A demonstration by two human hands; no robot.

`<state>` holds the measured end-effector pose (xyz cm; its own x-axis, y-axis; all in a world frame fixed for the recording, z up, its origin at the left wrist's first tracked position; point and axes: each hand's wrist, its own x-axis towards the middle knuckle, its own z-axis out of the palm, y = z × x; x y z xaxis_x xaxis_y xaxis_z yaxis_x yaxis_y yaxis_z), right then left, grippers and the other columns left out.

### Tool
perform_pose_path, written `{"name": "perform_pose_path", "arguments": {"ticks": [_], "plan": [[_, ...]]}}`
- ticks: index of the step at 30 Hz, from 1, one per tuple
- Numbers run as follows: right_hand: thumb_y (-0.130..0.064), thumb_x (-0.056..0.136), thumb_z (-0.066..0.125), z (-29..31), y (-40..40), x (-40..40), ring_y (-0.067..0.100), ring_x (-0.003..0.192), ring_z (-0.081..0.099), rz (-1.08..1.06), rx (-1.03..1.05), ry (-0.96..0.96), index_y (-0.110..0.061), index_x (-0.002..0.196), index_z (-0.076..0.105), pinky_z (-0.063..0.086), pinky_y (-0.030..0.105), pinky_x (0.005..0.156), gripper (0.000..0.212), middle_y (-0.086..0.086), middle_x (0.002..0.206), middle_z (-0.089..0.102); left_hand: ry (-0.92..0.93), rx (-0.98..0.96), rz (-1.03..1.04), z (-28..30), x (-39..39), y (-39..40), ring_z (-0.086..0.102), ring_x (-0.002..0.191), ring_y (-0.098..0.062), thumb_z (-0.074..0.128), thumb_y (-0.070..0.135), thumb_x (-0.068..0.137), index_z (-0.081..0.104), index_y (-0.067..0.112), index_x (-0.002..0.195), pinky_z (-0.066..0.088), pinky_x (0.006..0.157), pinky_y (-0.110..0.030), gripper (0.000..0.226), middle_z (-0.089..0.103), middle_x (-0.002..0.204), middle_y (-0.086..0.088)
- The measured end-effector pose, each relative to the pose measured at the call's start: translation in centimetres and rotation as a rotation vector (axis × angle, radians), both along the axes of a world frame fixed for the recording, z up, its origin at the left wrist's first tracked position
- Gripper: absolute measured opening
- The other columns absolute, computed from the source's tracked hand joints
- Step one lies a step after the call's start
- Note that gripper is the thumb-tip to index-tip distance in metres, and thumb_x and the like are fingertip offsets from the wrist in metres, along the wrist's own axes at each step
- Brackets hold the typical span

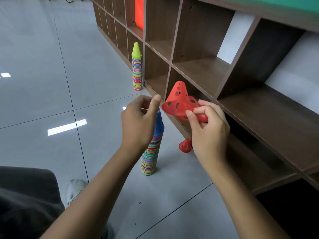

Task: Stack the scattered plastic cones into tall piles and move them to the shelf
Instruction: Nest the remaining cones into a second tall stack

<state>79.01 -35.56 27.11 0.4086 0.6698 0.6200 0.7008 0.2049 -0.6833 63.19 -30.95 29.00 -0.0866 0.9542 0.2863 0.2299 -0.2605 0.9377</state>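
The right hand pinches red cones by the rim, held in the air in front of the shelf. The left hand is loosely curled just left of them, holding nothing, above a tall striped pile topped with blue. A second pile stands against the shelf. A loose red cone lies on the floor.

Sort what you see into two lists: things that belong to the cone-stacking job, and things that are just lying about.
Belongs to the job:
red cones in the right hand
blue-topped stack
green-topped stack
loose red cone on the floor
shelf
right hand
left hand

Just lying about:
orange item in a far cubby
shoe
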Motion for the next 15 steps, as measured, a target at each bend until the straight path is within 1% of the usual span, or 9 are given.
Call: {"name": "perform_pose_path", "arguments": {"ticks": [3,5,7,9,12,15], "plan": [[-0.018,0.091,0.071,0.6,-0.3,-0.5,-0.009,0.106,0.053,0.021,0.039,-0.051,-0.012,0.089,0.067,0.058,0.028,0.081,0.007,-0.005,0.121,0.059,0.02,-0.046,-0.057,0.9,0.5,-0.2,0.07,0.082,-0.018,0.05,0.054,0.098,0.071,0.02,0.09,0.057,0.083,-0.043,0.041,0.072,0.084,0.003],[-0.016,0.091,0.071,0.9,-0.4,-0.7,-0.016,0.105,0.049,0.032,0.059,-0.085,-0.011,0.09,0.068,0.057,0.02,0.08,0.007,-0.002,0.123,0.059,-0.046,-0.104,-0.117,1.1,0.4,-0.1,0.069,0.083,-0.02,0.048,0.058,0.097,0.072,0.02,0.09,0.057,0.087,-0.046,0.046,0.072,0.086,-0.002],[-0.014,0.091,0.072,1.0,-0.5,-0.8,-0.019,0.106,0.048,0.035,0.089,-0.131,-0.008,0.09,0.069,0.056,0.02,0.081,0.007,0.0,0.124,0.06,-0.151,-0.187,-0.223,1.3,0.1,0.2,0.068,0.092,-0.027,0.049,0.057,0.096,0.074,0.015,0.096,0.057,0.091,-0.046,0.048,0.072,0.096,-0.01],[-0.013,0.092,0.071,1.2,-0.5,-0.9,-0.011,0.108,0.052,0.032,0.122,-0.196,-0.006,0.09,0.07,0.056,0.026,0.084,0.008,0.003,0.124,0.061,-0.193,-0.243,-0.33,1.4,-0.4,0.7,0.069,0.101,-0.027,0.054,0.058,0.09,0.074,0.013,0.103,0.055,0.097,-0.046,0.051,0.073,0.104,-0.012],[-0.015,0.093,0.07,1.3,-0.4,-1.1,0.01,0.113,0.058,0.038,0.132,-0.27,-0.006,0.092,0.071,0.056,0.034,0.087,0.009,0.005,0.125,0.061,-0.143,-0.256,-0.429,1.5,-1.0,1.3,0.069,0.108,-0.028,0.065,0.06,0.083,0.074,0.013,0.108,0.052,0.1,-0.047,0.053,0.075,0.107,-0.009],[-0.013,0.092,0.071,1.4,-0.3,-1.3,0.016,0.116,0.059,0.061,0.126,-0.288,-0.005,0.093,0.07,0.055,0.037,0.088,0.008,0.005,0.126,0.061,-0.156,-0.241,-0.437,1.7,-1.5,1.5,0.068,0.108,-0.03,0.07,0.057,0.078,0.075,0.013,0.105,0.052,0.101,-0.048,0.052,0.075,0.105,-0.01]]}}
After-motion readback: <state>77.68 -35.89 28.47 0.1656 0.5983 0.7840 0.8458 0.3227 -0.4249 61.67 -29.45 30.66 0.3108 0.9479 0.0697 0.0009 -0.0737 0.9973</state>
